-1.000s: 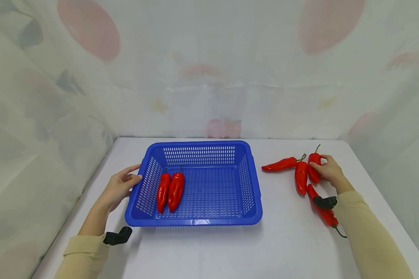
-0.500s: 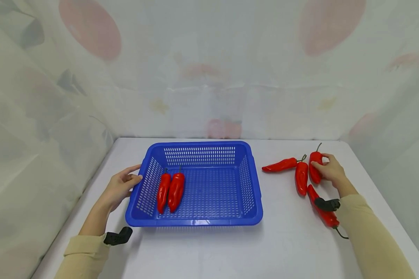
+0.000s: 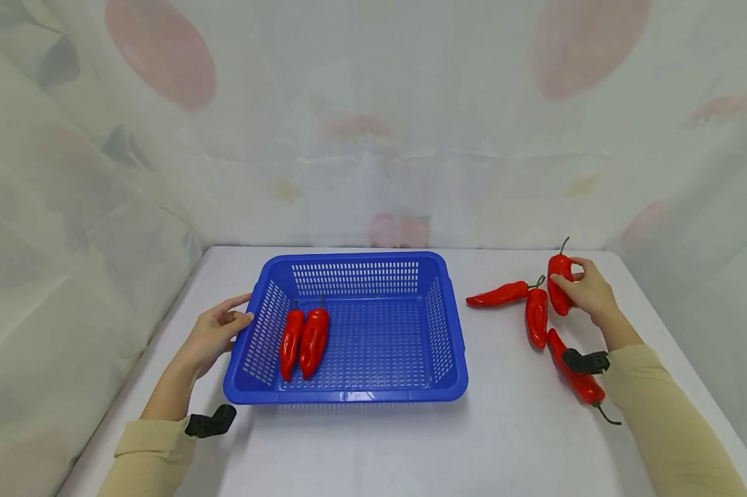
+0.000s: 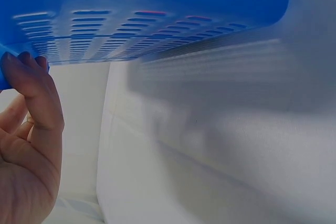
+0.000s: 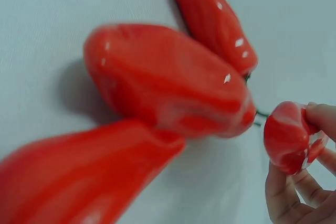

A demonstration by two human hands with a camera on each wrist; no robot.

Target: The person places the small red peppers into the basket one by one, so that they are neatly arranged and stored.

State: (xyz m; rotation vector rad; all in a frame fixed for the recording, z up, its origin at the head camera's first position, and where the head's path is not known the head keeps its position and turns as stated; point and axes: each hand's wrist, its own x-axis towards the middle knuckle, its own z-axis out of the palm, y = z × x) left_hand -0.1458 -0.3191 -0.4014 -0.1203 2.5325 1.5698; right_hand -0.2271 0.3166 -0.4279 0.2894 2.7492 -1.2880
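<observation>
My right hand [image 3: 589, 288] pinches a red chili pepper [image 3: 558, 284] between thumb and fingers at the right of the table. In the right wrist view this pepper [image 5: 286, 137] appears end-on, held above the surface. At the left, my left hand [image 3: 215, 333] holds the rim of a blue plastic basket [image 3: 373, 395]; in the left wrist view its fingers [image 4: 39, 90] curl over the basket's edge. Inside the basket two red peppers, a left one [image 3: 291, 344] and a right one [image 3: 314, 342], lie side by side.
Near my right hand lie three more red peppers: one sideways [image 3: 498, 295], one lengthwise [image 3: 536, 317] and one slanting [image 3: 575, 373] partly under the black wrist camera [image 3: 586, 361]. A patterned curtain [image 3: 373, 138] hangs behind the white table [image 3: 411, 449].
My right hand has lifted the pepper and moved it slightly toward the back of the table. My left hand, the basket and the other peppers stay where they were.
</observation>
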